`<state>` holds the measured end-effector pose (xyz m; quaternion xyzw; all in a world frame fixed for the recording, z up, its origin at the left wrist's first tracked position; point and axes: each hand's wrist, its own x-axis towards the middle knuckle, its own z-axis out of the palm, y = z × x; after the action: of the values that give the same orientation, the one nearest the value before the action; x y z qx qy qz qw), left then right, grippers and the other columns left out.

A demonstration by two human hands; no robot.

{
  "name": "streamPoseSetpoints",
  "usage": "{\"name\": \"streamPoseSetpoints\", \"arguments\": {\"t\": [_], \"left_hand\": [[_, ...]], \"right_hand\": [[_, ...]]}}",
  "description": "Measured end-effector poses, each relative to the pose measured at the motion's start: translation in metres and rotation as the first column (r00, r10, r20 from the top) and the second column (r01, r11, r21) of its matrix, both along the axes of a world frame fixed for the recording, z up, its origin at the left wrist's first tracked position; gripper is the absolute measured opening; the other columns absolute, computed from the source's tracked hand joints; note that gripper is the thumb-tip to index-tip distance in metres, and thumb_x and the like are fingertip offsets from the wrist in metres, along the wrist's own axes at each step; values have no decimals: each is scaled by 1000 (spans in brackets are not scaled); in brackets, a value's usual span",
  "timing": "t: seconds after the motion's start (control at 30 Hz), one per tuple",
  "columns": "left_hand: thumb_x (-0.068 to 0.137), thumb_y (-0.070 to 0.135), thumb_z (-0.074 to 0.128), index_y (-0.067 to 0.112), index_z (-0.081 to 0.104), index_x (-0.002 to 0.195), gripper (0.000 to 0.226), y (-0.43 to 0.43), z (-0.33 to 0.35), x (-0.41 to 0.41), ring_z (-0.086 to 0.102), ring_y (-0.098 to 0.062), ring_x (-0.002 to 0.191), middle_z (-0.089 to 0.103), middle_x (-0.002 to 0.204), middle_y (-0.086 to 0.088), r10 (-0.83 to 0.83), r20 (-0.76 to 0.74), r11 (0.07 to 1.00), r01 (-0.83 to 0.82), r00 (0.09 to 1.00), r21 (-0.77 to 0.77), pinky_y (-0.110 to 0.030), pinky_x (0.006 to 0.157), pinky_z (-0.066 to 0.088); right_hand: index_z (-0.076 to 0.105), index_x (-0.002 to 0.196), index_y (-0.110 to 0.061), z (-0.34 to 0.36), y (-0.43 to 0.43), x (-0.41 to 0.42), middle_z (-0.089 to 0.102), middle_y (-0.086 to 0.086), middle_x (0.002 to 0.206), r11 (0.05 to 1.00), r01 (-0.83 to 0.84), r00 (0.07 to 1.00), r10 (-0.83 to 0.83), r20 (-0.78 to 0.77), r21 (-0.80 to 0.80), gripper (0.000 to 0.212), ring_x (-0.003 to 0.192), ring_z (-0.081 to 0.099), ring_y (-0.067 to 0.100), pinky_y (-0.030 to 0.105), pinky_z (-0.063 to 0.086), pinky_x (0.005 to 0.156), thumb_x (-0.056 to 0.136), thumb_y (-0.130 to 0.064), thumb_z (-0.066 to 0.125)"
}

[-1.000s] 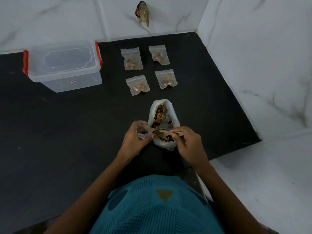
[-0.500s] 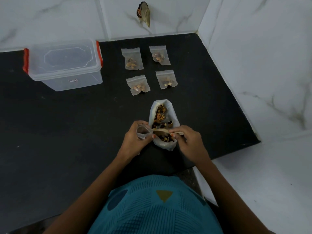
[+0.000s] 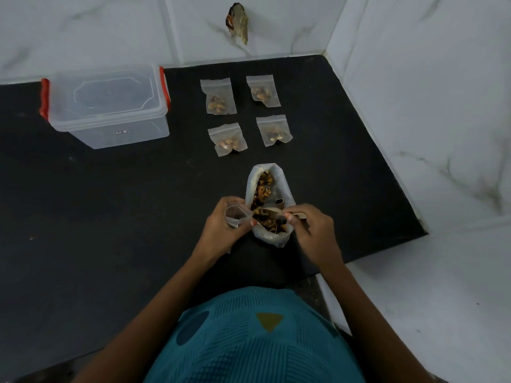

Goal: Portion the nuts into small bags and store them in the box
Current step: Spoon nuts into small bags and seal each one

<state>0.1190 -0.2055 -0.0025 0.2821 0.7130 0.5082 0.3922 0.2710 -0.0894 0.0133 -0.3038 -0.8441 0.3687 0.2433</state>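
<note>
Hardly anything shifts from a second ago: both hands keep their places at the near end of the big bag [image 3: 276,240], and the spoon has only nudged a touch closer to the small bag.

From the head camera, the left hand [image 3: 218,230] has its fingers curled round an open small bag [image 3: 235,215], with the mouth held beside the big bag's left wall. The right hand [image 3: 312,230] pinches the handle of a wooden spoon [image 3: 269,212], and the spoon's bowl lies over the nuts [image 3: 262,189] and points at that mouth. I cannot tell if the bowl carries anything.

Farther back on the black counter [image 3: 110,217], four filled bags lie flat in two rows: [image 3: 219,96], [image 3: 262,91], [image 3: 227,139], [image 3: 273,131]. Each shows a small heap of nuts. Well off to the left stands the clear box [image 3: 107,106], lid on, with red clips at both ends.
</note>
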Motion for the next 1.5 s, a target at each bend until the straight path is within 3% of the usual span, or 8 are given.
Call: {"name": "streamPoseSetpoints", "arguments": {"t": [0.07, 0.2, 0.57, 0.83, 1.03, 1.2, 1.37, 1.5], "left_hand": [[78, 14, 71, 35, 47, 102, 40, 0, 0, 0, 54, 11, 96, 58, 103, 17, 0, 4, 1000, 0, 1000, 6, -5, 76, 43], [77, 14, 71, 34, 47, 103, 40, 1, -2, 0, 54, 12, 96, 58, 104, 16, -1, 12, 1000, 1, 1000, 4, -5, 75, 43], [77, 13, 71, 38, 47, 100, 41, 1, -3, -1, 54, 15, 95, 58, 104, 15, -29, -1, 1000, 29, 1000, 6, -5, 74, 44], [77, 13, 71, 35, 48, 101, 40, 3, -4, -1, 53, 15, 95, 57, 104, 14, -32, 10, 999, 32, 999, 4, -7, 75, 43], [77, 13, 71, 34, 48, 104, 41, 4, -3, -1, 54, 9, 100, 57, 107, 15, -39, 26, 999, 39, 999, -2, -11, 80, 42], [77, 13, 71, 36, 47, 102, 41, 4, -3, 0, 54, 8, 101, 57, 108, 13, -49, 26, 999, 49, 998, -4, -11, 80, 42], [77, 14, 71, 36, 47, 102, 41, 4, -3, -1, 55, 5, 102, 58, 110, 11, -46, 25, 999, 46, 999, 5, -12, 79, 43], [76, 12, 72, 35, 46, 104, 44, 1, -2, -2, 54, 6, 102, 57, 109, 12, -46, 17, 999, 46, 999, 9, -9, 77, 43]], "right_hand": [[67, 92, -4, 4, 3, 4, 60, -7, 88, 998, 58, 998, -58, -15, -2, 27, 81, 58, 3, 10, 45, 77, 85, -23, 49], [66, 92, -6, 6, 14, 8, 60, -11, 83, 982, 179, 983, -178, 35, -57, 14, 76, 56, -6, 5, 42, 74, 87, 1, 56], [64, 81, -14, 0, -3, -7, 59, 0, 66, 734, 374, 899, -437, 26, -567, 16, 55, 54, -5, 11, 43, 58, 91, -8, 53], [61, 74, -16, 4, -7, -7, 59, -1, 65, 720, 357, 915, -399, 67, -595, 22, 56, 54, -3, 14, 44, 61, 92, -8, 51], [65, 78, -12, 3, -3, -3, 60, 3, 65, 515, 417, 839, -534, 100, -749, 21, 60, 52, 8, 19, 43, 60, 91, -6, 51], [63, 78, -15, 4, -9, -4, 59, 1, 66, 600, 401, 878, -467, 103, -692, 20, 61, 53, 6, 18, 44, 62, 92, -8, 51], [65, 82, -10, 1, -5, -2, 60, 4, 67, 519, 409, 837, -542, 82, -750, 18, 61, 52, 8, 20, 43, 62, 92, -7, 51], [67, 82, -11, 3, 1, 2, 58, 3, 68, 529, 408, 829, -556, 59, -744, 19, 63, 52, 8, 21, 43, 64, 92, -9, 50]]}}
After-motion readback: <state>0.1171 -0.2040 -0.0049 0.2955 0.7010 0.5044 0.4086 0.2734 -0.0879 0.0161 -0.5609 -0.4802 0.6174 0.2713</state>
